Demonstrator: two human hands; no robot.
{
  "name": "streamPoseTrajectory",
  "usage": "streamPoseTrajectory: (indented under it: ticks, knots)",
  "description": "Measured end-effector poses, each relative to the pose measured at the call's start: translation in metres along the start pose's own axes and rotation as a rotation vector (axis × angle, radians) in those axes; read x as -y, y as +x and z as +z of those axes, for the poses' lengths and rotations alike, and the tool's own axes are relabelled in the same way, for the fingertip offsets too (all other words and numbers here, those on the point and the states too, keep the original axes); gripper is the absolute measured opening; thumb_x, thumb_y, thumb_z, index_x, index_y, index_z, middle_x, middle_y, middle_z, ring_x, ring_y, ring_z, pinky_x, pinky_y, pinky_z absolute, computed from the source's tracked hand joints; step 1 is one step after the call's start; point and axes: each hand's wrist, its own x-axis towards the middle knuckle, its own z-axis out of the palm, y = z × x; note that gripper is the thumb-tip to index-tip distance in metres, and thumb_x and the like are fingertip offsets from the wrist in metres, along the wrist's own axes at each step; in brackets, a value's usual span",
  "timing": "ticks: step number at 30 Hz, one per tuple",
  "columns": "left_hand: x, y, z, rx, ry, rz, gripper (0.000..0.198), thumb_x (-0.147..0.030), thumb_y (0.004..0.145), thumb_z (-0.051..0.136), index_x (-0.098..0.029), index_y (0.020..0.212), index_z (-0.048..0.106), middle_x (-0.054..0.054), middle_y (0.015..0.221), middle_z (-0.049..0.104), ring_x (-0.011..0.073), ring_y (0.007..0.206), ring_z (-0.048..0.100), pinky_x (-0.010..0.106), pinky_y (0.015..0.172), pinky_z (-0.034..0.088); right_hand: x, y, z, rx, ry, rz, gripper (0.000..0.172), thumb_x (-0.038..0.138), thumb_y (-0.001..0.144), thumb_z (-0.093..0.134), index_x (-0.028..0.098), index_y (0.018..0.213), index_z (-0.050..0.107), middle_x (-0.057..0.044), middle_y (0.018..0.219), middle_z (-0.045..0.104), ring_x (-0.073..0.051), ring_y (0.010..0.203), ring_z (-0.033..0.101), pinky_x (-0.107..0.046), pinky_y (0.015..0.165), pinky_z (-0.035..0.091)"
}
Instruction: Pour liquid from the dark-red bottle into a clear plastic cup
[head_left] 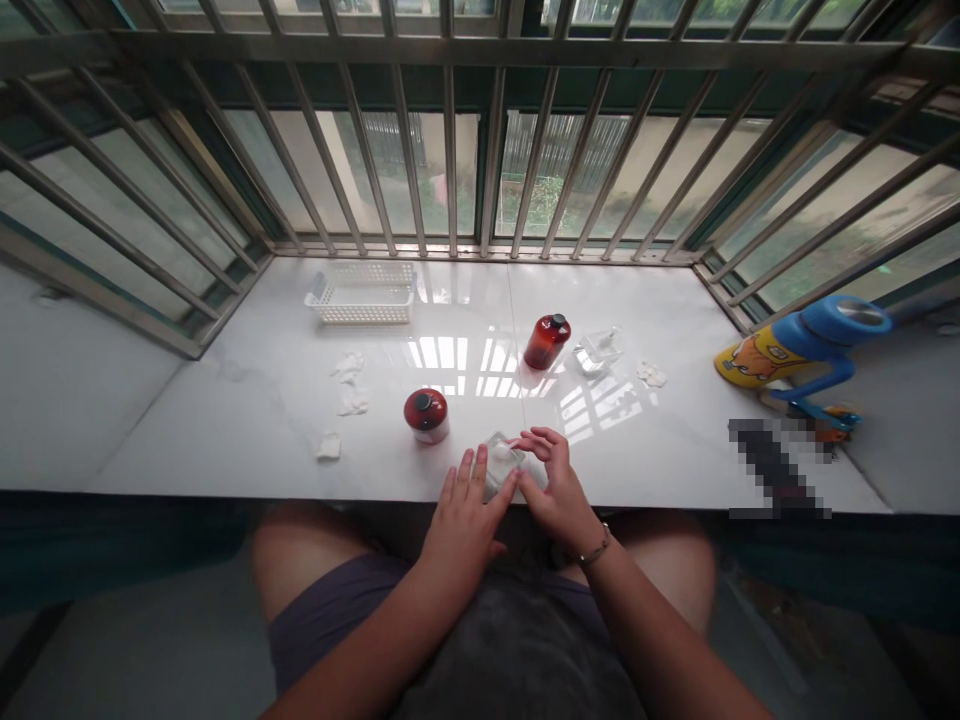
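At the table's front edge a small clear square dish (pixel 501 468) with soft white material inside sits between my two hands. My left hand (pixel 466 500) holds its left side, with long fingers along the wall and the thumb at the near edge. Around its right side curls my right hand (pixel 556 492), wearing a thin bracelet; its thumb is at the near corner and its fingertips are over the far rim. Just beyond my left fingers stands a red-brown bottle (pixel 426 416) with a black cap. A similar bottle (pixel 547 342) is farther back.
Beside the far bottle is another clear dish (pixel 598 352). Pieces of white cotton (pixel 329 447) lie at left, with more white fluff (pixel 651 374) at right. A white basket (pixel 364 295) stands near the window bars. A blue-and-yellow flask (pixel 795 345) stands far right by a blurred dark object (pixel 776 465).
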Motion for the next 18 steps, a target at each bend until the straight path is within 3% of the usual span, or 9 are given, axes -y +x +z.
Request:
streamPoseTrajectory:
  ticks: [3, 6, 11, 15, 18]
  knots:
    - [0.001, 0.0, 0.0, -0.011, 0.003, -0.002, 0.134, -0.038, 0.063, 0.106, -0.036, 0.172, 0.028, 0.023, 0.182, 0.012, 0.0462, 0.166, 0.023, 0.064, 0.128, 0.038, 0.002, -0.003, 0.001, -0.048, 0.013, 0.025, 0.056, 0.027, 0.099, 0.064, 0.027, 0.147, 0.035, -0.015, 0.144, 0.064, -0.028, 0.143, 0.058, -0.059, 0.126, 0.041]
    - [0.002, 0.0, -0.001, -0.009, 0.002, 0.003, 0.129, -0.039, 0.066, 0.104, -0.037, 0.171, 0.03, 0.022, 0.182, 0.013, 0.0458, 0.166, 0.023, 0.063, 0.129, 0.038, 0.004, -0.006, 0.005, -0.099, 0.002, 0.028, 0.054, 0.027, 0.099, 0.064, 0.027, 0.145, 0.037, -0.014, 0.136, 0.068, -0.028, 0.137, 0.063, -0.059, 0.125, 0.043]
    - [0.003, 0.001, -0.004, 0.011, -0.012, 0.008, 0.121, -0.041, 0.069, 0.102, -0.035, 0.169, 0.034, 0.024, 0.18, 0.019, 0.0452, 0.166, 0.023, 0.064, 0.129, 0.037, 0.008, -0.008, 0.012, -0.008, 0.027, 0.004, 0.053, 0.024, 0.102, 0.059, 0.028, 0.149, 0.034, -0.016, 0.151, 0.061, -0.027, 0.15, 0.054, -0.059, 0.128, 0.04]
    - [0.003, 0.001, -0.004, 0.01, -0.023, 0.01, 0.118, -0.039, 0.069, 0.102, -0.033, 0.168, 0.037, 0.025, 0.181, 0.018, 0.0459, 0.166, 0.022, 0.065, 0.129, 0.037, 0.009, -0.006, 0.014, -0.099, 0.004, 0.011, 0.053, 0.026, 0.101, 0.06, 0.026, 0.147, 0.036, -0.016, 0.144, 0.063, -0.028, 0.143, 0.059, -0.06, 0.127, 0.041]
    - [0.002, 0.001, -0.004, 0.011, -0.029, 0.007, 0.118, -0.038, 0.07, 0.102, -0.033, 0.168, 0.036, 0.024, 0.181, 0.016, 0.0453, 0.167, 0.021, 0.065, 0.129, 0.037, 0.01, -0.005, 0.014, -0.004, -0.004, -0.001, 0.058, 0.025, 0.1, 0.061, 0.026, 0.151, 0.032, -0.017, 0.147, 0.063, -0.029, 0.147, 0.056, -0.061, 0.127, 0.041]
